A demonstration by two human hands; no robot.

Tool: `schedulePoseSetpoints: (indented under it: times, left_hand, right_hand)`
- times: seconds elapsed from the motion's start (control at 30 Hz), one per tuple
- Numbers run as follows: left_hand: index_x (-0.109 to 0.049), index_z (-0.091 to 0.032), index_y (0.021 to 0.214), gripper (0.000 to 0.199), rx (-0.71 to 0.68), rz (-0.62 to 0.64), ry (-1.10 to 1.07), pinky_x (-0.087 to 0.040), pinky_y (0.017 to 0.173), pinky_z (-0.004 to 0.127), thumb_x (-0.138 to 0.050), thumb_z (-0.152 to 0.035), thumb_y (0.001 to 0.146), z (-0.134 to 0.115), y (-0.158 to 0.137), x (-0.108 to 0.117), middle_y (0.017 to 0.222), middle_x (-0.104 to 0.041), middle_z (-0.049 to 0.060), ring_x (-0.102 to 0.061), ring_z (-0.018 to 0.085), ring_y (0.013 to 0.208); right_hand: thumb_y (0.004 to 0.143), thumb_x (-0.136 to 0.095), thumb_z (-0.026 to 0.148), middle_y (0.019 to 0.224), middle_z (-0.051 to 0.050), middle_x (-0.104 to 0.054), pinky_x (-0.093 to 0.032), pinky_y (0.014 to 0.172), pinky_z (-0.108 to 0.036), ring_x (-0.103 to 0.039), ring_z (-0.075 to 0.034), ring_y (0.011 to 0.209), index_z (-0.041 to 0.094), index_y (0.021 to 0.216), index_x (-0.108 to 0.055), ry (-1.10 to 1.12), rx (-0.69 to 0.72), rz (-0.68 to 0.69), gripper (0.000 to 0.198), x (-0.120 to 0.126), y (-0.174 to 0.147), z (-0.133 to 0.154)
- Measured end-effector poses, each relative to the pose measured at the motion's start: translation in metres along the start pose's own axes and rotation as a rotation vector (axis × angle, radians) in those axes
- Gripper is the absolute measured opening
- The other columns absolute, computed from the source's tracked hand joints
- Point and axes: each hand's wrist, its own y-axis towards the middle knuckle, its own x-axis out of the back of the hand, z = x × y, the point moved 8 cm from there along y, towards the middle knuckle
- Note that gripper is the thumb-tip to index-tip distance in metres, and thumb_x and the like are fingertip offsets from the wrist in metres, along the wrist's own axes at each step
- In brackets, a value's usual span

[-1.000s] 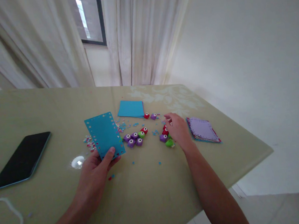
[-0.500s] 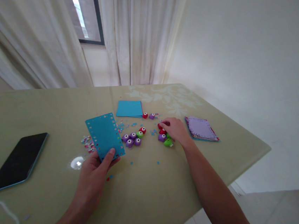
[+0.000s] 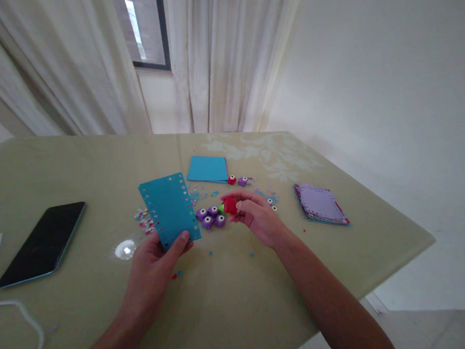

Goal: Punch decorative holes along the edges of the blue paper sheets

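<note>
My left hand (image 3: 156, 264) holds a blue paper card (image 3: 169, 208) upright by its lower edge, thumb in front. Small shapes are punched along the card's left, right and top edges. Between the thumb and fingers of my right hand (image 3: 261, 218) is a small red craft punch (image 3: 230, 205), just right of the card and apart from it. Several purple craft punches (image 3: 208, 221) stand between the card and that hand, with a green craft punch (image 3: 221, 209) partly hidden by the red one. More punches lie behind my right hand, mostly covered by it.
Blue cards (image 3: 207, 168) lie stacked at the back, near a red punch (image 3: 232, 180) and a purple punch (image 3: 242, 181). A stack of punched cards (image 3: 321, 204) is at right. Paper confetti (image 3: 143, 220) is scattered about. A black tablet (image 3: 44, 245) and white cable (image 3: 36, 330) occupy the left.
My right hand has moved left from the right-hand group of punches, bringing a red craft punch toward the card. My left hand still holds the card; the view has shifted slightly.
</note>
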Motion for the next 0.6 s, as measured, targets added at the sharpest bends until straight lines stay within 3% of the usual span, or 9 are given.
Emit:
schedulePoseSetpoints:
  times: [0.1, 0.27, 0.6]
  left_hand:
    - [-0.081, -0.023, 0.11, 0.043, -0.002, 0.027, 0.004, -0.064, 0.075, 0.03, -0.089, -0.05, 0.078, -0.001, -0.001, -0.002, 0.106, -0.085, 0.007, -0.081, 0.027, 0.094]
    - [-0.08, -0.022, 0.11, 0.045, -0.026, 0.011, 0.0, -0.065, 0.081, 0.033, -0.09, -0.05, 0.077, -0.006, -0.004, 0.0, 0.107, -0.085, 0.007, -0.082, 0.027, 0.094]
    - [-0.08, -0.022, 0.108, 0.044, -0.025, 0.007, 0.045, -0.064, 0.065, 0.032, -0.091, -0.049, 0.075, -0.008, -0.004, -0.002, 0.102, -0.085, 0.007, -0.082, 0.03, 0.09]
  right_hand:
    - [0.073, -0.082, 0.034, 0.09, 0.0, -0.075, -0.053, 0.066, -0.028, -0.07, -0.014, 0.068, 0.022, 0.096, -0.071, 0.041, -0.062, 0.06, 0.028, -0.023, -0.008, -0.014]
    - [0.076, -0.086, 0.038, 0.087, 0.0, -0.075, -0.052, 0.066, -0.028, -0.069, -0.014, 0.066, 0.021, 0.09, -0.067, -0.071, -0.072, 0.081, 0.029, -0.04, -0.015, -0.023]
    - [0.081, -0.083, 0.041, 0.084, -0.001, -0.074, -0.053, 0.072, -0.029, -0.069, -0.016, 0.074, 0.022, 0.091, -0.075, -0.098, -0.068, 0.133, 0.023, -0.048, -0.016, -0.026]
